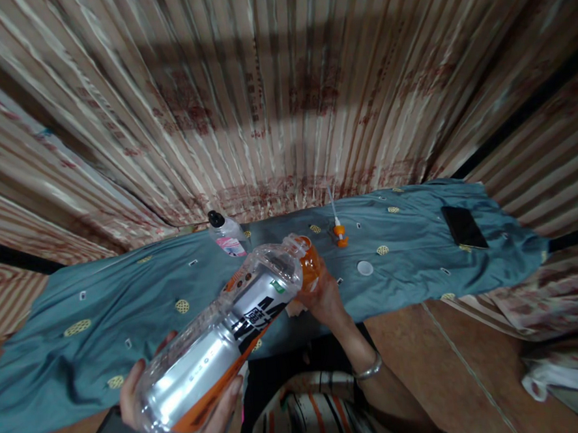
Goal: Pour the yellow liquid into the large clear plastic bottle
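My left hand (pixel 217 410) is wrapped round the lower end of a large clear plastic bottle (pixel 214 352) with a silver, black and orange label. The bottle is tilted, its neck raised toward the right. At its neck, my right hand (pixel 323 299) grips a small orange bottle (pixel 310 264). The large bottle's mouth lies against or just over the orange bottle's opening; I cannot tell which. An orange pump head (pixel 340 234) with a white tube lies behind them on the cloth. To its front right is a round whitish lid-like disc (pixel 365 267).
A clear bottle with a black cap and pink label (pixel 229 234) stands at the back of the teal patterned cloth (pixel 161 289). A black phone (pixel 464 226) lies at the right. Pleated curtains (pixel 273 113) hang close behind and at both sides.
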The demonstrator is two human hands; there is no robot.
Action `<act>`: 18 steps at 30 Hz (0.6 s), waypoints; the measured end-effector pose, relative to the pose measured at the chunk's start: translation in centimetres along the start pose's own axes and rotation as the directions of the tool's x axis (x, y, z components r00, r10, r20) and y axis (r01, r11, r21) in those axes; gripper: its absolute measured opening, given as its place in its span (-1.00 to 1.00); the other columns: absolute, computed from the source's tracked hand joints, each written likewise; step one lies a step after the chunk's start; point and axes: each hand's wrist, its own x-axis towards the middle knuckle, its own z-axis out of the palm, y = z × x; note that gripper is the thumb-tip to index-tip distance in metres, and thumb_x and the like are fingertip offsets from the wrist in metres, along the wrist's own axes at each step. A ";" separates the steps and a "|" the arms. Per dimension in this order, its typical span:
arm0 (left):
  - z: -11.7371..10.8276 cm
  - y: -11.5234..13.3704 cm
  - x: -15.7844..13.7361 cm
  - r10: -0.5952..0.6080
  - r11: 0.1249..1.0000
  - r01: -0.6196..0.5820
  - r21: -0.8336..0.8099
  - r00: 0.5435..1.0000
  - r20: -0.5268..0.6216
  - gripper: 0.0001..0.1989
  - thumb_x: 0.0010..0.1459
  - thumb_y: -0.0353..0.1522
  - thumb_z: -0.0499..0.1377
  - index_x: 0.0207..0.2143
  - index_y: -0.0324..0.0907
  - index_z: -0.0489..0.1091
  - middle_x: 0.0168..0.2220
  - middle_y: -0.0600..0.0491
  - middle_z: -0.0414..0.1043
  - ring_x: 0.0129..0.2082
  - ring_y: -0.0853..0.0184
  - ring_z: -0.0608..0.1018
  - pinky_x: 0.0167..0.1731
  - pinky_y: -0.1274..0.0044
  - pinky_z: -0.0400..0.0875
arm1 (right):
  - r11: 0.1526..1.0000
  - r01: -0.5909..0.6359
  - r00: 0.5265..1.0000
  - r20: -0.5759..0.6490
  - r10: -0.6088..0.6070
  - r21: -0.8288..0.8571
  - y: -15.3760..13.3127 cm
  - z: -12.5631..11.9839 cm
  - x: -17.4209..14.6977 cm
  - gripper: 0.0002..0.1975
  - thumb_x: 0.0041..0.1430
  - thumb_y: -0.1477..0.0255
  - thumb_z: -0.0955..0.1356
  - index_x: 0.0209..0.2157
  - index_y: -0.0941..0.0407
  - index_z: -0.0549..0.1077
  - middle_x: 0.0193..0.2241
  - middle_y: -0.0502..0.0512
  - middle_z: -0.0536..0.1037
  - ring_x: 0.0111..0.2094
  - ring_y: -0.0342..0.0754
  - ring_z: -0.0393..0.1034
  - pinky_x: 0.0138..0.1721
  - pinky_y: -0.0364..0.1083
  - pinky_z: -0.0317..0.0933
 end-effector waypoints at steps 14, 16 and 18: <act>2.0 2.2 1.1 0.102 0.993 -0.100 -0.070 0.994 0.026 0.21 0.13 -0.18 0.81 0.73 0.33 0.40 0.45 0.12 0.55 0.32 0.34 0.68 0.32 0.79 0.53 | 0.999 -0.055 0.998 -0.029 0.055 0.004 -0.2 -0.1 0.0 -0.34 0.21 0.18 0.73 0.31 -0.01 0.74 0.21 0.36 0.95 0.22 0.46 0.93 0.37 0.42 0.83; 1.9 2.4 1.2 0.083 0.994 -0.082 -0.078 0.996 0.021 0.19 0.16 -0.18 0.80 0.73 0.38 0.39 0.44 0.16 0.54 0.32 0.38 0.66 0.36 0.82 0.46 | 0.998 -0.059 0.998 -0.031 0.059 -0.001 -0.3 0.0 0.0 -0.33 0.20 0.20 0.73 0.31 0.00 0.74 0.21 0.37 0.95 0.23 0.47 0.93 0.35 0.41 0.85; 1.8 2.6 1.3 0.069 0.994 -0.066 -0.088 0.997 0.031 0.19 0.17 -0.19 0.79 0.73 0.42 0.38 0.46 0.21 0.54 0.35 0.44 0.65 0.41 0.85 0.34 | 0.998 -0.063 0.998 -0.029 0.063 -0.008 -0.4 0.0 0.1 -0.33 0.19 0.19 0.72 0.31 0.01 0.73 0.22 0.37 0.95 0.24 0.46 0.93 0.36 0.41 0.84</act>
